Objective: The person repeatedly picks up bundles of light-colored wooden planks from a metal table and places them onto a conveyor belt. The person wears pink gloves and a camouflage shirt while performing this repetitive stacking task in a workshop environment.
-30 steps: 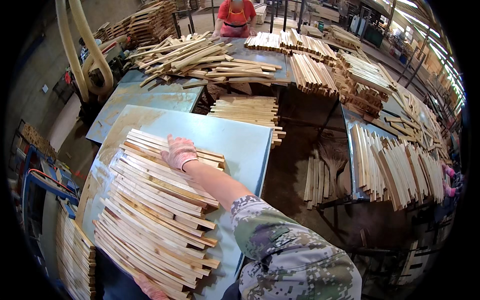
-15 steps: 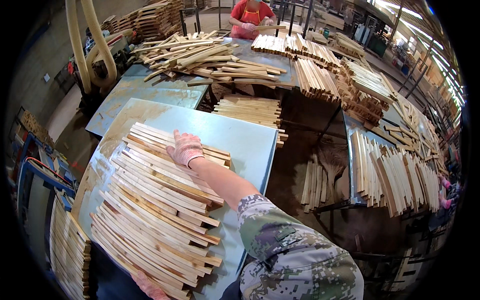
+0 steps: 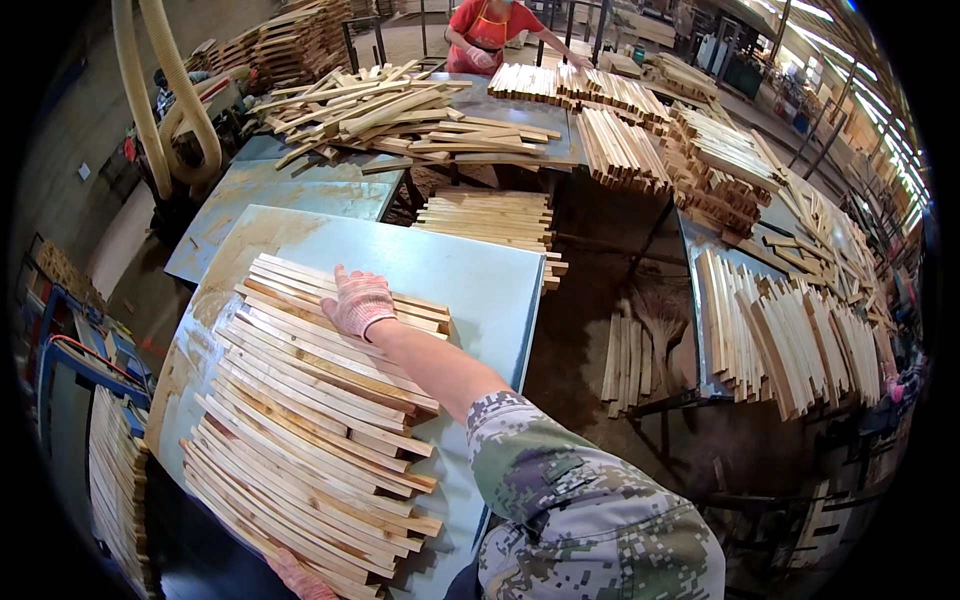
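A wide layer of pale wooden strips [image 3: 310,440] lies side by side on a light blue table [image 3: 470,250], their ends uneven at the right. My right hand [image 3: 360,302], in a pinkish knitted glove, rests on the far strips with its thumb out to the left and its fingers partly spread. My right arm, in a camouflage sleeve, reaches across the strips' right ends. At the layer's near edge my left hand [image 3: 298,577], gloved alike, touches the last strips. Its fingers are mostly hidden at the picture's lower rim.
A loose heap of strips [image 3: 400,115] covers the far table. Another strip stack [image 3: 485,217] stands beyond my table's far edge. At right, a side table bears more strips [image 3: 790,335]. A co-worker in red [image 3: 490,35] stands at the back; ribbed hoses [image 3: 150,100] hang at left.
The view has shifted slightly. My right hand stays on the far strips, its fingers a little changed. The co-worker, who held a strip, now stretches an arm toward the stacks at the right.
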Demonstrator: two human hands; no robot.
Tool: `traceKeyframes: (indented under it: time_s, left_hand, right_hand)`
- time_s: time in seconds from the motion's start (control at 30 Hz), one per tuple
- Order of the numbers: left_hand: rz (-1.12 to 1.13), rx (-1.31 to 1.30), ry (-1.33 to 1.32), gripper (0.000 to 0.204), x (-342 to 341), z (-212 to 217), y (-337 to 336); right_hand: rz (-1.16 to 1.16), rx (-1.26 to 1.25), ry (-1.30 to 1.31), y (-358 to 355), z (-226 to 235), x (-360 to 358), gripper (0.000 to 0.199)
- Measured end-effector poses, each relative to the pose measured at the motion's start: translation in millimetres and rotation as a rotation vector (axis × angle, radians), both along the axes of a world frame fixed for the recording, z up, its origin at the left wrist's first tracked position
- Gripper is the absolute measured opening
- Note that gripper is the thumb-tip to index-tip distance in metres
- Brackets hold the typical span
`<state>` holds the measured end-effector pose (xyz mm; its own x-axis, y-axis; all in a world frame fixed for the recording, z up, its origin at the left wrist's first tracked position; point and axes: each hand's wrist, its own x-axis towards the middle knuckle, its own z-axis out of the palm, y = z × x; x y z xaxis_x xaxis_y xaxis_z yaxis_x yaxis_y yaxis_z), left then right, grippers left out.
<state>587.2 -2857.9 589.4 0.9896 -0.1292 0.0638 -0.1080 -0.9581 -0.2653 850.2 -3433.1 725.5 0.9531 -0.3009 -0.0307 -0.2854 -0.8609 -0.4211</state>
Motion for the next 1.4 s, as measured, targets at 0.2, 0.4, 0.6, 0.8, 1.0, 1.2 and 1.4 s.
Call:
traceKeyframes:
  time_s: [0.2, 0.4, 0.6, 0.8, 1.0, 1.2, 1.4]
  left_hand:
    - [-0.027, 0.545, 0.015, 0.059, 1, 13, -7]
    - [-0.076, 0.919, 0.157, 0.053, 2, 8, -11]
    - [-0.052, 0.838, 0.229, 0.051, 5, -3, 7]
    - [0.236, -0.697, 0.052, 0.047, 4, 42, -51]
    - [0.541, -1.136, -0.217, 0.045, -26, 76, -100]
    - [0.51, -0.885, -0.301, 0.072, -30, 60, -87]
    - [0.429, -0.738, -0.221, 0.056, -27, 63, -91]
  right_hand:
    - [0.001, 0.012, -0.007, 2, 2, -2, 0.081]
    - [-0.006, 0.003, -0.01, 2, 0, -2, 0.081]
    - [-0.006, 0.012, -0.026, 6, 1, -3, 0.08]
    - [-0.039, 0.128, 0.063, 0, 6, -6, 0.07]
    - [-0.002, -0.001, -0.048, 17, -19, 8, 0.075]
    - [0.147, -0.242, -0.067, 1, -78, 47, 0.092]
    - [0.341, 0.69, 0.129, -42, -87, 75, 0.073]
